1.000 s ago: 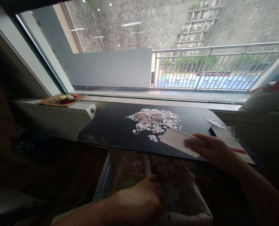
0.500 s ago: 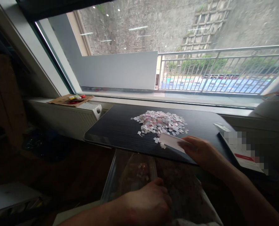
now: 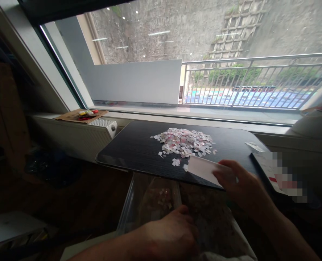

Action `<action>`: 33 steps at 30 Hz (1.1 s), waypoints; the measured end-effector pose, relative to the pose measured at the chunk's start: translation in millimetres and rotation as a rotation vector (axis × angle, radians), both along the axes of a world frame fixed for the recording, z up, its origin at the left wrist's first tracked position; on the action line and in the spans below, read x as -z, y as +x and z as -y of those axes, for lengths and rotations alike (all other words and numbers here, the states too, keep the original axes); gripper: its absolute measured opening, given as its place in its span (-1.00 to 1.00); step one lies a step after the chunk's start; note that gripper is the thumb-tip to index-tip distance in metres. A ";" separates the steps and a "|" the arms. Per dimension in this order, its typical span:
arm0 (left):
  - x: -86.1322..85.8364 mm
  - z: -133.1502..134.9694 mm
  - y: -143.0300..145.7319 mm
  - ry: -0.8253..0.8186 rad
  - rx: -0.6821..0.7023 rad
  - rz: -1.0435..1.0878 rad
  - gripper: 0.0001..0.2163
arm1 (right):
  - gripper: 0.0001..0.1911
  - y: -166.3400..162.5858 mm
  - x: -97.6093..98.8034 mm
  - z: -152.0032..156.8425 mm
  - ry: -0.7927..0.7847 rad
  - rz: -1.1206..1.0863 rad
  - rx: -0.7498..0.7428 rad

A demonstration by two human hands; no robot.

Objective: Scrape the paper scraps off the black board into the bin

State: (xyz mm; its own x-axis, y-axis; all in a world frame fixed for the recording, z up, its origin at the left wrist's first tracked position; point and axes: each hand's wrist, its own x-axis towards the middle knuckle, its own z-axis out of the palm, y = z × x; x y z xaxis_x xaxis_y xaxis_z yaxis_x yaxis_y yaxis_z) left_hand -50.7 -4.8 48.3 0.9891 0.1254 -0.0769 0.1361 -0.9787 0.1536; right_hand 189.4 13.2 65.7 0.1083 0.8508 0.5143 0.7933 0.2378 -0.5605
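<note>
From my remote view through the head camera, a flat, pale pinkish-white rectangular card (image 3: 201, 169) slants over the near right part of a black wood-grained worktop (image 3: 131, 145) with rounded corners. My right hand (image 3: 237, 181) pinches the card toward its right end, thumb on one side and fingers on the other; its free end points left. Whether its lower edge touches the surface, I cannot tell.

I judge the card light and thin, stiff enough to keep its shape but likely to bend if pushed hard; its smooth face may be a little slippery. The right end seems the best place to hold it, leaving the long edge free. It looks plain, straight-sided and evenly coloured, with no print that I can make out.

Just beyond it lies a loose heap of small white and pink paper squares (image 3: 186, 141). A few stray squares sit nearer, close to the card's free end.

Below the worktop's near edge is a clear plastic tub (image 3: 127, 204) with a scattering of similar pieces inside. My left hand (image 3: 174, 230), fingers curled, is at the tub's right rim; shadow hides whether it grips.
</note>
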 end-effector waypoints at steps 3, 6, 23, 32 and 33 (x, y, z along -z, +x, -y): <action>0.5 -1.1 -0.1 0.006 0.018 0.004 -0.85 | -0.84 -13.5 16.6 6.4 0.046 -0.105 0.022; 4.0 -1.9 0.3 0.006 0.026 0.019 -0.84 | -0.75 -17.9 31.1 11.7 0.072 -0.234 0.054; 16.5 -4.2 20.3 -0.032 0.018 -0.103 -0.82 | -0.62 -6.0 34.5 -54.5 -0.014 -0.756 0.117; 24.7 -3.2 13.8 -0.039 -0.008 -0.080 -0.84 | -0.60 -0.4 35.8 -54.5 -0.034 -0.705 0.131; 25.6 -3.0 13.3 -0.033 -0.005 -0.066 -0.84 | -0.59 -0.8 35.0 -54.6 -0.025 -0.716 0.143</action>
